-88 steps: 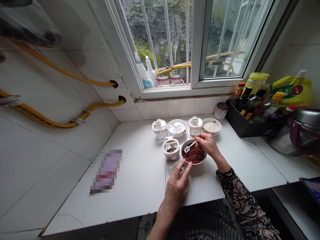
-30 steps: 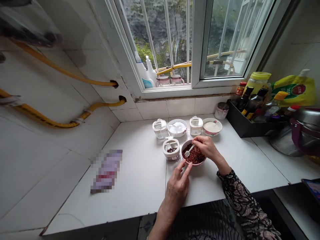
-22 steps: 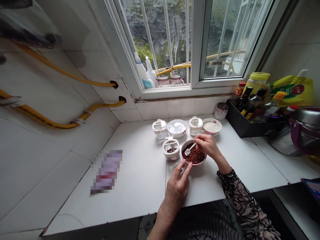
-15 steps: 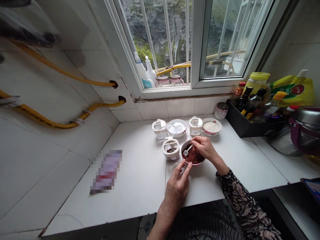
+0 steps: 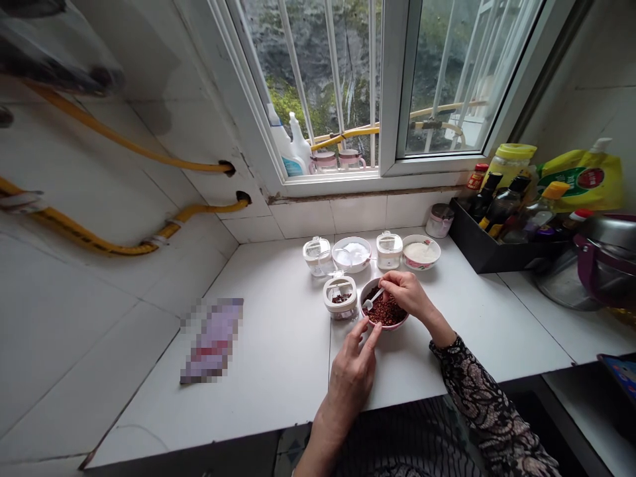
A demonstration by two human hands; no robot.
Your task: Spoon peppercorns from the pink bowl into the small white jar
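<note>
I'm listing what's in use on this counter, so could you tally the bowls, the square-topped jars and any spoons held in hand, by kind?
Bowls: 3 (grain bowl, white-powder bowl, pale-powder bowl)
Square-topped jars: 3 (front jar, back left jar, back right jar)
Held spoons: 1 (white spoon)
Total: 7

The little spoon (image 5: 373,299) looks to be made of smooth plastic, and the grains (image 5: 389,313) in the glossy bowl (image 5: 393,327) are seen to be rough. The bench (image 5: 278,358) is seen to be smooth and a bit shiny. At the right, the pot (image 5: 616,242) is made of shiny metal.
</note>
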